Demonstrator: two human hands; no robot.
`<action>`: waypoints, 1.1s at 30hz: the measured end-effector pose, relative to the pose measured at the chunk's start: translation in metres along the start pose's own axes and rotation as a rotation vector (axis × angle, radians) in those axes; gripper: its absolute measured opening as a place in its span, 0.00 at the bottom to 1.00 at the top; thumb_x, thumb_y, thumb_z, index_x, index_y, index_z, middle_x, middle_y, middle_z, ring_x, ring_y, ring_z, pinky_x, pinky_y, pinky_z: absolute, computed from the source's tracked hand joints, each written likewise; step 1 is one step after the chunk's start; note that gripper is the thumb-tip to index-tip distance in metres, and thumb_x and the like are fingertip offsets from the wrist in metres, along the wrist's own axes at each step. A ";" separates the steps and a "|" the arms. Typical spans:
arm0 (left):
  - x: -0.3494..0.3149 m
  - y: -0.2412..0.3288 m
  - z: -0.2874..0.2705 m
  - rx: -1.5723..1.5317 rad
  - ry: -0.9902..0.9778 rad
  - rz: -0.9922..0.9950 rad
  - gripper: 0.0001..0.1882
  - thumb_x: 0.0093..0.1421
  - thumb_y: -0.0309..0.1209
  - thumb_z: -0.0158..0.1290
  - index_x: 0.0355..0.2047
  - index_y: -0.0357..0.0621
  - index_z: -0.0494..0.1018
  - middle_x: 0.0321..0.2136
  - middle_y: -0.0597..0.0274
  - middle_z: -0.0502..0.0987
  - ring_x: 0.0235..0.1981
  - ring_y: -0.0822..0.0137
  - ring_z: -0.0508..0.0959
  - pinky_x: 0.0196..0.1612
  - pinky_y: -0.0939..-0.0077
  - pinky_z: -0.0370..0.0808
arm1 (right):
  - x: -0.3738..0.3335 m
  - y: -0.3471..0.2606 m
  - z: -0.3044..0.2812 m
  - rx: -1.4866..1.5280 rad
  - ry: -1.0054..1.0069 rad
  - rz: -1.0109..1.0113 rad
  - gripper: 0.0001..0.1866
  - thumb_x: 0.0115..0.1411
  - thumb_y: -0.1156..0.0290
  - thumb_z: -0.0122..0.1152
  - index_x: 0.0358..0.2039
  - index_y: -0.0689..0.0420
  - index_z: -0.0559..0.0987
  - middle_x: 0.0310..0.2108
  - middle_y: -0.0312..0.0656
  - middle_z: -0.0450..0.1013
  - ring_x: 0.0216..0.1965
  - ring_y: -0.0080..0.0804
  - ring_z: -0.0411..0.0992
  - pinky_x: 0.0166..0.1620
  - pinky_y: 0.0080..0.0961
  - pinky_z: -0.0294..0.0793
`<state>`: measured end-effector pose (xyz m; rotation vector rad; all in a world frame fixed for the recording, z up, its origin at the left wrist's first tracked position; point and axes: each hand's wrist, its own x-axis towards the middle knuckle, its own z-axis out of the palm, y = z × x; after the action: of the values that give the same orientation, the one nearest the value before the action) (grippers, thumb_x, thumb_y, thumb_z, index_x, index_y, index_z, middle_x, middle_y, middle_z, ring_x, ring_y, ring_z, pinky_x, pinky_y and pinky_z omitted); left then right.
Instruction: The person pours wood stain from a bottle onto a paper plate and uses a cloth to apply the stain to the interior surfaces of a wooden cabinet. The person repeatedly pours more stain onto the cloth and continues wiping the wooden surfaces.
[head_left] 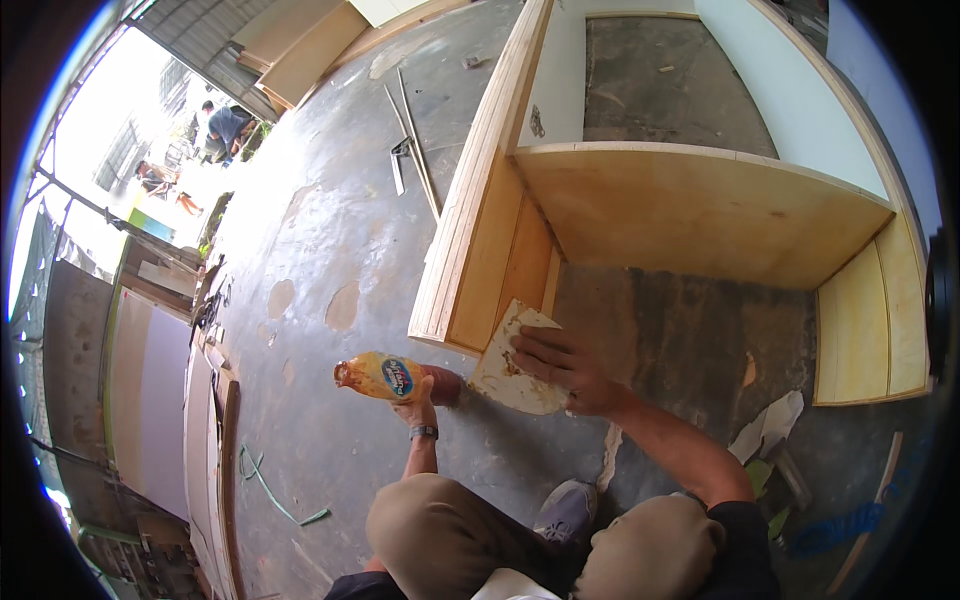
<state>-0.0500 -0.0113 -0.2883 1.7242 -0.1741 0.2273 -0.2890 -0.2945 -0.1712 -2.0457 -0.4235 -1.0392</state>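
My left hand (416,404) is wrapped round a plastic bottle (380,376) with a yellow and blue label. The bottle is tilted on its side, its smeared neck pointing left and its reddish lower end toward the right. My right hand (570,372) grips a flat whitish piece (510,385) stained with brown smears; its material I cannot tell. This piece is close to the near left corner of a plywood cabinet frame (690,205), partly overlapping it in view; whether they touch is unclear.
The cabinet frame lies on the concrete floor (320,250) at the right. Long thin strips (415,150) lie beyond it. Boards (150,390) lean at the left, and a green strap (262,480) lies nearby. Torn paper (770,425) is at the right. Two people are outside, far left.
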 end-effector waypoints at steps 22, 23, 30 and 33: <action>0.008 0.001 -0.015 0.052 -0.024 -0.001 0.33 0.44 0.26 0.74 0.50 0.38 0.72 0.45 0.59 0.78 0.43 0.65 0.78 0.51 0.69 0.78 | 0.071 0.018 -0.037 0.010 0.417 0.721 0.26 0.66 0.77 0.52 0.65 0.55 0.72 0.55 0.54 0.74 0.55 0.58 0.72 0.59 0.42 0.71; 0.008 0.001 -0.011 0.032 -0.016 0.014 0.33 0.44 0.26 0.74 0.51 0.37 0.72 0.45 0.59 0.78 0.43 0.65 0.78 0.51 0.69 0.77 | 0.074 0.041 -0.029 -0.006 0.453 0.701 0.27 0.64 0.77 0.53 0.65 0.55 0.72 0.55 0.53 0.74 0.55 0.58 0.72 0.58 0.42 0.72; -0.006 0.006 0.006 -0.013 -0.034 0.030 0.22 0.47 0.26 0.71 0.43 0.38 0.77 0.40 0.62 0.80 0.38 0.66 0.78 0.47 0.70 0.77 | 0.065 0.076 0.009 -0.249 0.460 0.509 0.38 0.54 0.79 0.58 0.68 0.55 0.68 0.60 0.53 0.72 0.58 0.55 0.70 0.58 0.44 0.71; 0.003 -0.003 -0.009 -0.002 -0.007 0.053 0.21 0.46 0.26 0.72 0.41 0.38 0.78 0.38 0.64 0.80 0.37 0.67 0.79 0.46 0.70 0.77 | 0.023 -0.011 0.038 -0.118 0.259 0.402 0.39 0.50 0.83 0.54 0.67 0.60 0.68 0.62 0.55 0.71 0.59 0.55 0.69 0.62 0.46 0.69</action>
<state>-0.0467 -0.0018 -0.2889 1.7194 -0.2259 0.2599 -0.2621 -0.2595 -0.1609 -1.9541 0.1811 -1.0744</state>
